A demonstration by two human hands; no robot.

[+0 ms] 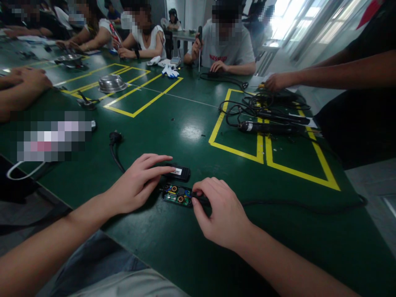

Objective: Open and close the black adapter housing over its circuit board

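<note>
In front of me on the green table lies an opened black case [176, 201], with a green circuit board and copper coils showing inside. Its black cover [183, 173], with a white label, rests just beyond it. My left hand [140, 181] has its fingers stretched out, and a fingertip reaches the cover's label. My right hand [218, 206] pinches the right end of the case, where a black power cable [272, 202] comes in; the exact grip is partly hidden. On the left, a black plug [115, 137] stands on a cord that runs behind my left hand.
Yellow tape [236, 152] marks rectangles on the table. Black corded tools [269, 127] lie tangled at right, near another person's hand [276, 81]. A metal bowl [111, 83] and gloves [170, 71] are farther back. Across the table a person holds a screwdriver [199, 45].
</note>
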